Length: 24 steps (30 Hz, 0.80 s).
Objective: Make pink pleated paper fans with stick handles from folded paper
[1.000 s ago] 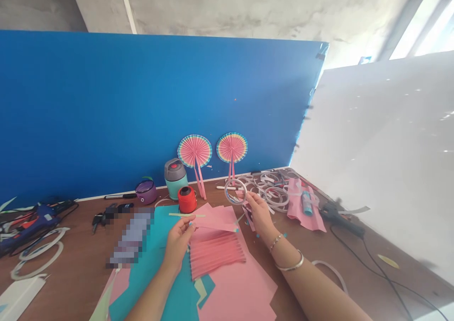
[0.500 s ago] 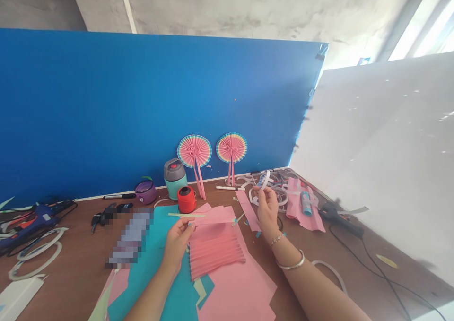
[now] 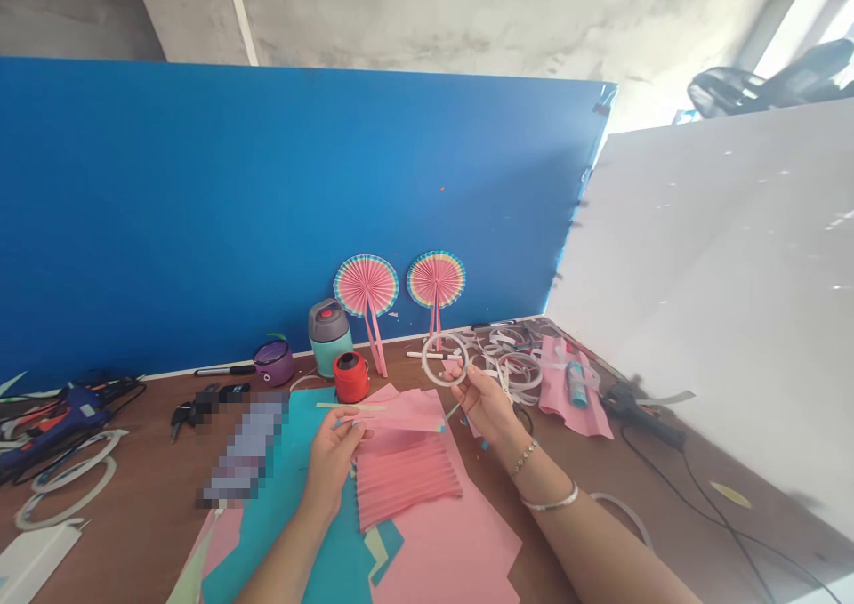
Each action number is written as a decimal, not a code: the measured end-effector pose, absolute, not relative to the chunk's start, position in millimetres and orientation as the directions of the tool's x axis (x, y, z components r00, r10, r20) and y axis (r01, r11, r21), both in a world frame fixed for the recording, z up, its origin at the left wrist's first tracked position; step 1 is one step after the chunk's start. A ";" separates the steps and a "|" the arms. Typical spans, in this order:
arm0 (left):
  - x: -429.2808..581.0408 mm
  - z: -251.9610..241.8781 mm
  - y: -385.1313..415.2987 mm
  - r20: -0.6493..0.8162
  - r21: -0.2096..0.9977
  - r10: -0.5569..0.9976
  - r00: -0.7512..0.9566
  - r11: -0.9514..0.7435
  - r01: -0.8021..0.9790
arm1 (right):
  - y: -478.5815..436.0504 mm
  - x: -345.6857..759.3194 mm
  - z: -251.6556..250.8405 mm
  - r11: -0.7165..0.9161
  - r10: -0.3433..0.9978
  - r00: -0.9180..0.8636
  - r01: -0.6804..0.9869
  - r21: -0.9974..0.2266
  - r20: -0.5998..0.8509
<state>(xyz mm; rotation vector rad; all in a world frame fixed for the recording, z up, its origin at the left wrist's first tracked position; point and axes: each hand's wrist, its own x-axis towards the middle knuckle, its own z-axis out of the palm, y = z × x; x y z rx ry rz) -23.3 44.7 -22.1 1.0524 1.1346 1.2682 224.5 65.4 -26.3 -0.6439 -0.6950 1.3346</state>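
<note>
My left hand pinches the left end of a folded pink paper, which has a blue-tipped right corner. Just below it lies a pleated pink sheet; I cannot tell whether the two are joined. My right hand holds up a narrow white roll of tape between thumb and fingers, beyond the paper's right end. Loose pink sheets and a teal sheet spread beneath both hands. A pale strip lies above my left fingertips.
Two round pink paper fans lean against the blue partition. A teal flask, its red cup and a purple pot stand at the back. Tangled tape rings and a black glue gun lie right.
My right hand has brought the tape roll left and down from the tape pile, and its ring now faces me. My left hand stays with the paper. A dark blurred shape appears above the white panel.
</note>
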 end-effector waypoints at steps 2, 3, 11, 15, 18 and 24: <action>-23.5 -23.4 44.7 -0.037 0.988 0.998 -0.044 0.030 -0.149 | 63.2 222.1 -24.8 0.095 0.995 0.058 -0.626 -0.774 0.075; -23.2 -23.6 44.5 -0.033 0.988 0.998 -0.052 0.024 -0.149 | 62.0 220.5 -23.8 0.080 0.997 0.036 -0.619 -0.781 0.073; -16.3 -16.6 39.4 -0.018 0.976 0.999 -0.045 0.008 -0.216 | 51.6 203.3 -16.0 0.019 0.997 -0.047 -0.569 -0.822 0.056; -14.7 -20.3 37.7 -0.043 0.971 0.999 0.031 0.049 -0.232 | 43.9 191.2 -16.5 0.048 0.993 -0.067 -0.524 -0.850 0.098; -11.7 -18.8 34.7 -0.061 0.959 0.995 0.083 0.081 -0.273 | 37.0 181.6 -15.5 0.093 0.985 -0.094 -0.422 -0.902 0.145; -6.3 -9.4 30.1 -0.098 0.939 0.987 0.130 0.135 -0.317 | 26.5 172.4 -9.3 0.195 0.947 -0.200 -0.263 -0.945 0.251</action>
